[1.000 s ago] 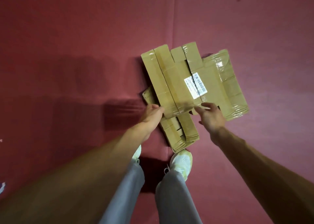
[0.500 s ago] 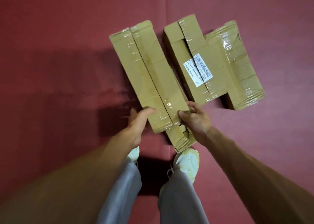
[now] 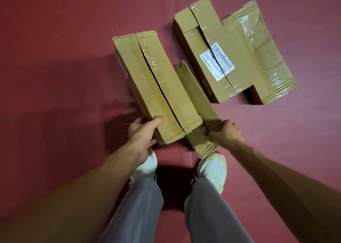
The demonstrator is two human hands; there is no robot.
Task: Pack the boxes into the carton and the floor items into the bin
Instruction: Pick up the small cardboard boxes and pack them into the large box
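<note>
Mid-frame: your left grip [image 3: 142, 133] holds the long box [image 3: 156, 84] by its near end; right grip [image 3: 226, 133] clasps the narrow box [image 3: 198, 98] alongside. Pick-up step. Carton unseen; next, lift both level.

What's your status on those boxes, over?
Left hand grips the long box at its near end. Right hand grips the narrow box beneath it. Labelled box sits apart on the floor; no carton in view.
</note>
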